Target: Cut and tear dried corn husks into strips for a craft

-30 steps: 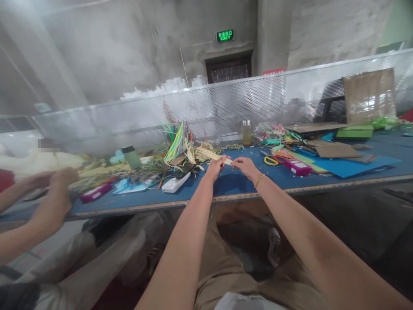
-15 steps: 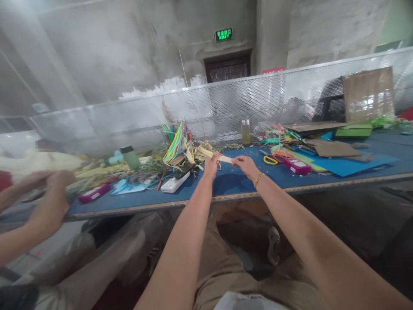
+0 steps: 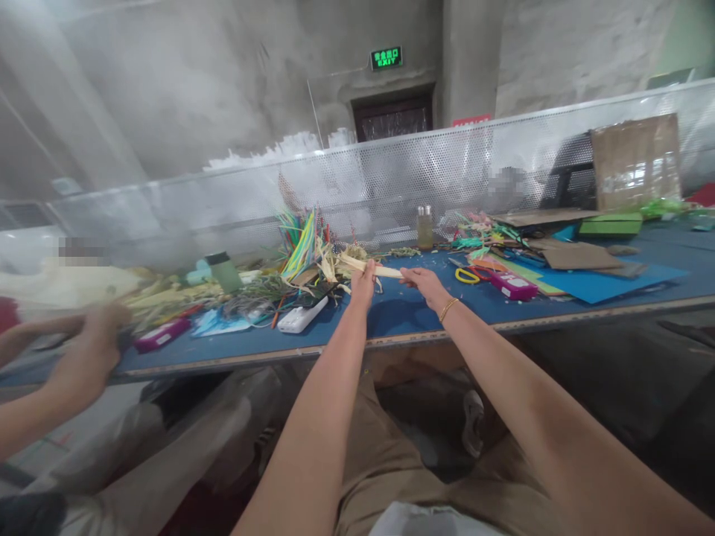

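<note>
A pale straw-coloured strip [image 3: 389, 272], looking like dried corn husk, is stretched between my two hands just above the blue table. My left hand [image 3: 364, 281] is closed on its left part, fingers pointing up. At the strip's right end, my right hand [image 3: 421, 283] pinches it between thumb and fingers; a gold bracelet circles that wrist. Behind my left hand lies a heap of similar pale dry pieces [image 3: 332, 264]. Close by on the left is a white device [image 3: 302, 316], its kind unclear.
Yellow-handled scissors [image 3: 468, 276], a magenta box [image 3: 512, 286] and blue sheets [image 3: 620, 283] lie to the right. Behind stand colourful pipe-cleaner-like stems [image 3: 302, 246] and a clear bottle [image 3: 425, 229]. A co-worker's blurred hands [image 3: 97, 342] are at left, near another magenta box [image 3: 161, 336].
My left hand has turned slightly, its fingers now more upright, and the strip looks narrower between my hands. My right hand stays almost in place. The co-worker's hands have shifted a little.
</note>
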`<state>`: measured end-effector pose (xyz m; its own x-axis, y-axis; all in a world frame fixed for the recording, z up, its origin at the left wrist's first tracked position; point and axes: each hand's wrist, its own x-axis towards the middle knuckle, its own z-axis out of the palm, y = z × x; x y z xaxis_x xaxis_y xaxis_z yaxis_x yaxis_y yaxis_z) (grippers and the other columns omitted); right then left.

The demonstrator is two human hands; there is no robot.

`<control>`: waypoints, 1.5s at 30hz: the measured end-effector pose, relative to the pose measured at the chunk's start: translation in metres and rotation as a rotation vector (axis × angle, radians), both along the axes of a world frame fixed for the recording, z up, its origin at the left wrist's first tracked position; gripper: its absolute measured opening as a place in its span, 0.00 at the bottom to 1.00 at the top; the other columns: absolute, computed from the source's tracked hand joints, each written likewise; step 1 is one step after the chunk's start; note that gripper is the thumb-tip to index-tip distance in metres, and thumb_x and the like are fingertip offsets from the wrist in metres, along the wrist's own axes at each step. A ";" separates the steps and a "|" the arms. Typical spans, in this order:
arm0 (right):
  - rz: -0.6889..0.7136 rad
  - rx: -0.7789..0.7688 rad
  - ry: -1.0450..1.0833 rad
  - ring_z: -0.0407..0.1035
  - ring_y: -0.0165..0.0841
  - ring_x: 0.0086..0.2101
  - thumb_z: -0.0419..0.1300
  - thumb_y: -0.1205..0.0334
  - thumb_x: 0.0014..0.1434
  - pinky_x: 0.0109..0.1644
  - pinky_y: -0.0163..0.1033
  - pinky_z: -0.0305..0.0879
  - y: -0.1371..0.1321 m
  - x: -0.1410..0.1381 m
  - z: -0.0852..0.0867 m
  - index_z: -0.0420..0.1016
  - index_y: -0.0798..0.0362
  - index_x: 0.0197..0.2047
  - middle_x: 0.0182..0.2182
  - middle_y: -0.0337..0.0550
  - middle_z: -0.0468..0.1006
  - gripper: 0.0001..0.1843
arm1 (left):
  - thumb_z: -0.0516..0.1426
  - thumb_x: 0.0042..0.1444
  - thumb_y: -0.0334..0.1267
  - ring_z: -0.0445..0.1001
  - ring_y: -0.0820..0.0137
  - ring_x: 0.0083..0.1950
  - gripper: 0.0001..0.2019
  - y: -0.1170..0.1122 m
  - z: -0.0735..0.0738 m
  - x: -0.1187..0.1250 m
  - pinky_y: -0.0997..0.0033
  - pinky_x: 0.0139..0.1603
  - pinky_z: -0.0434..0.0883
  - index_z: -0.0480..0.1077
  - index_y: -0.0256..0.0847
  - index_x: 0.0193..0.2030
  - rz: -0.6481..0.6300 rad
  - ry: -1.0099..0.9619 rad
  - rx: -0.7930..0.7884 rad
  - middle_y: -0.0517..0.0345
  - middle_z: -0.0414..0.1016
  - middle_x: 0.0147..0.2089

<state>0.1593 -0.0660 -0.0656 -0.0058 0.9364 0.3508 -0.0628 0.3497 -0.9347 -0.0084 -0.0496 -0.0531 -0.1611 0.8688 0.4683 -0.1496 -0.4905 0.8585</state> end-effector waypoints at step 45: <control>-0.171 0.175 0.215 0.70 0.32 0.30 0.64 0.50 0.47 0.39 0.41 0.68 0.012 0.001 -0.002 0.77 0.55 0.33 0.29 0.44 0.78 0.17 | 0.55 0.58 0.31 0.61 0.81 0.19 0.05 -0.024 0.026 0.051 0.76 0.31 0.73 0.66 0.36 0.31 -0.574 -0.046 -0.422 0.65 0.62 0.20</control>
<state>0.1603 -0.0537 -0.0678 0.2376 0.8428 0.4829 -0.1788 0.5266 -0.8311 0.0422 -0.0735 -0.0271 0.3648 0.9279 0.0774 -0.3249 0.0490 0.9445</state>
